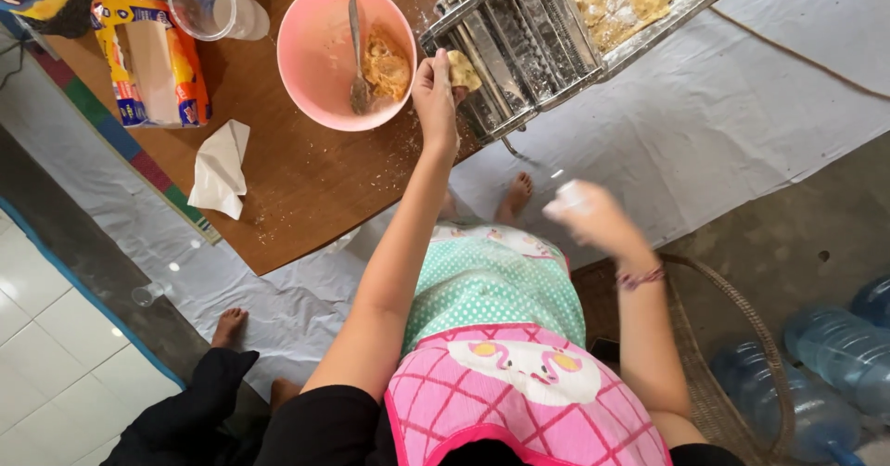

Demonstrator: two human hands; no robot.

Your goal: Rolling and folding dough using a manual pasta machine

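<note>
The left hand [434, 90] pinches a dough piece [464, 69] against the metal pasta machine [519, 44]. The right hand [589, 216], blurred, grips the crank handle [567, 195]. A pink bowl [320, 49] sits just left of the left hand on the counter [297, 178].

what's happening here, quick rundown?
A person stands at a wooden table working a metal pasta machine. The left hand presses a piece of dough against the machine's rollers. The right hand is blurred beside the machine; its grip can't be made out. A pink bowl with more dough and a fork sits alongside.
</note>
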